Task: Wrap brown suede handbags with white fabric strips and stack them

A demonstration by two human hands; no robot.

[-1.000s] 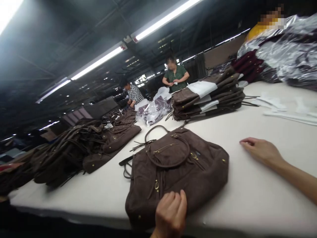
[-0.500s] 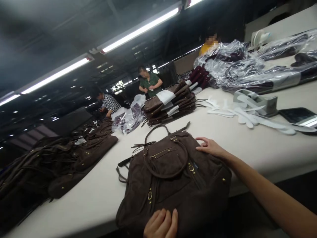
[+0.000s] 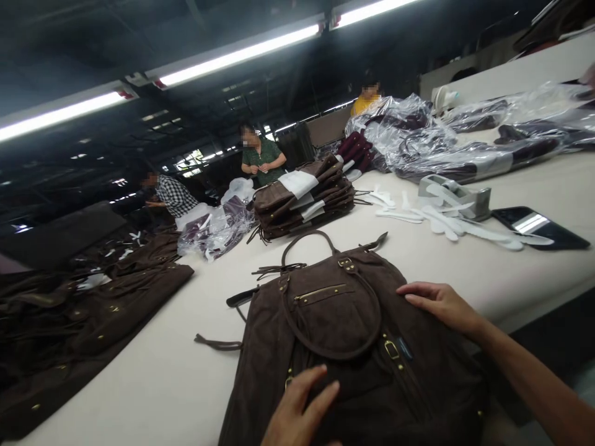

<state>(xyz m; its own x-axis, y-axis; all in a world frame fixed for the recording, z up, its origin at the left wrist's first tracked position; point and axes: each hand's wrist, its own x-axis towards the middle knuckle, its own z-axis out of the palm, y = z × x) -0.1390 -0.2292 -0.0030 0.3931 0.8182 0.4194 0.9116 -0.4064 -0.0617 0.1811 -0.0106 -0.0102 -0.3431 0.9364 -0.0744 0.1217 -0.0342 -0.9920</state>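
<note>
Brown suede bag (image 3: 334,347) flat on white tabletop (image 3: 176,371), near edge, handles up; left hand (image 3: 297,415) spread on its lower front, fingers loose, gripping nothing; right hand (image 3: 441,303) flat on its right shoulder, grip open; stack of brown bags (image 3: 302,198) beyond; tape dispenser (image 3: 453,195) and phone (image 3: 539,226) to the right.

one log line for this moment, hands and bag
left hand: flat on brown bag, near edge | right hand: flat on bag's right side | bag: lying on white table
</note>
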